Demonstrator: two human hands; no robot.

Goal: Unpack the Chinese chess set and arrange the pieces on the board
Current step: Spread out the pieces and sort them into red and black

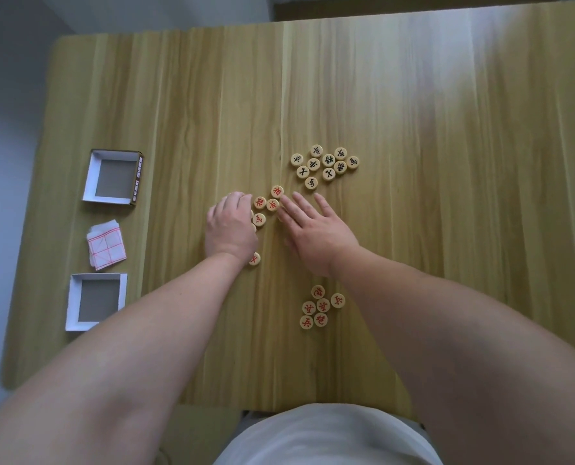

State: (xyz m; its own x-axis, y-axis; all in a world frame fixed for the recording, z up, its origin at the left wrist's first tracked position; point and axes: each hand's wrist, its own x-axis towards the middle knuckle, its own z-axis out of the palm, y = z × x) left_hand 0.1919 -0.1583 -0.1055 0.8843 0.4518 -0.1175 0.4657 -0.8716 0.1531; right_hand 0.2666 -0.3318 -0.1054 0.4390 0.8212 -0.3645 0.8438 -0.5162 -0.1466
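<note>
Sorting red pieces [273, 205] lying between my hands: right hand [316, 236] flat, straight-fingered, touching them; left hand [230, 229] curled over some, grip unclear; folded board [106, 245] unopened, well left, nearer the left hand.

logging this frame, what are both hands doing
Left hand: fingers curled over red pieces, grip hidden, cannot tell.
Right hand: open, fingers straight.

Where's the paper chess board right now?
In the head view, the folded paper board lies on the left side of the table, between the far box half and the near box half, not yet unfolded.
</note>
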